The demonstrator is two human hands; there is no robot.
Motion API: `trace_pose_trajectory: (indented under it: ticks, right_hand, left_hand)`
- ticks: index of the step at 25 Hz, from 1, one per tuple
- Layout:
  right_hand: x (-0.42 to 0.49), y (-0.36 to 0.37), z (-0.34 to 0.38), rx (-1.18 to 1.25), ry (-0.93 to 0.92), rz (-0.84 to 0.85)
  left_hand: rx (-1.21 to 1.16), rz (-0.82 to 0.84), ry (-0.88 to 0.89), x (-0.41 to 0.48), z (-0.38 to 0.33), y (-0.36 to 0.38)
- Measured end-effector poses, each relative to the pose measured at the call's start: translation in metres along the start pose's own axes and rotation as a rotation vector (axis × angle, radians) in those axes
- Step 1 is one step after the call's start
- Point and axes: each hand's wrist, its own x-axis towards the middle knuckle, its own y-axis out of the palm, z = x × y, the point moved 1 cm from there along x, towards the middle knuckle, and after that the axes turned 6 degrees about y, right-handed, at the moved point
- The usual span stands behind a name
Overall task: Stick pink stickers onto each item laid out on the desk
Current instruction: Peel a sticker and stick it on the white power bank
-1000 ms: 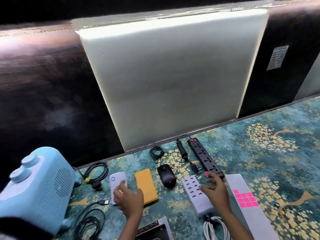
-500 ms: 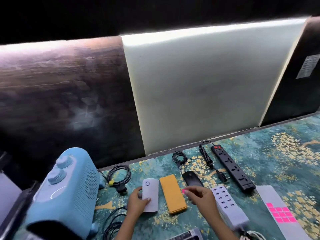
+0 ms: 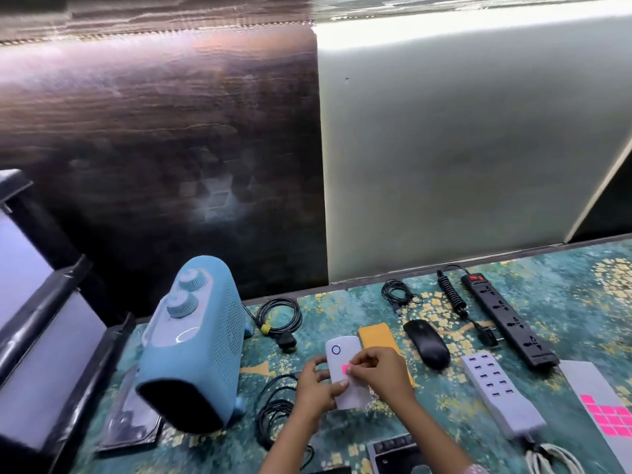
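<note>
Two hands meet on one item: the right hand (image 3: 383, 374) pinches a pink sticker (image 3: 346, 368) onto the face of the white power bank (image 3: 342, 357); the left hand (image 3: 316, 393) grips that device by its left edge, just beside the yellow case (image 3: 374, 336); judging by this, press the sticker flat from one edge outward while the left hand braces; the sticker sheet (image 3: 581, 376) lies well apart, far right.

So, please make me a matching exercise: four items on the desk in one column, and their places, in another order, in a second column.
1 blue heater
2 black mouse
3 sticker sheet
4 white power bank

A at the far right edge
B gripped by the left hand, with a pink sticker on it
C standing on the left side
D right of the yellow pouch

Pairs: 1-C, 2-D, 3-A, 4-B
</note>
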Motion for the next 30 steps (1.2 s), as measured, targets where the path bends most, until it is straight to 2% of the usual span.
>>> trace_pose_trajectory:
  ticks: [6,8,13,17,22,25,27,30]
  right_hand:
    - [-0.011,0.009,0.01,-0.071,0.05,-0.083]
    - [-0.016,0.006,0.009,-0.044,0.052,-0.124]
    - [-0.026,0.001,0.008,0.088,0.05,-0.084]
    - [-0.028,-0.006,0.011,0.055,-0.001,-0.138]
    - [-0.017,-0.009,0.005,0.075,0.004,-0.096]
    - [0.001,-0.01,-0.003,0.089,0.013,0.027]
    - [0.009,-0.012,-0.007,0.085,0.024,0.079]
    - [0.017,-0.02,-0.019,0.127,0.071,0.036]
  left_hand:
    - [0.003,0.017,0.054,-0.008,0.004,-0.01]
    - [-0.012,0.028,0.05,-0.013,0.004,-0.011]
    - [-0.011,0.099,0.074,-0.021,-0.004,-0.004]
    - [-0.015,0.118,0.088,-0.026,-0.005,0.001]
    - [-0.024,0.079,0.09,-0.018,-0.002,0.001]
    - [0.002,0.035,0.086,-0.004,-0.002,0.0]
    - [0.084,0.006,0.097,0.009,-0.001,-0.001]
    - [0.211,-0.101,0.107,0.031,-0.001,0.001]
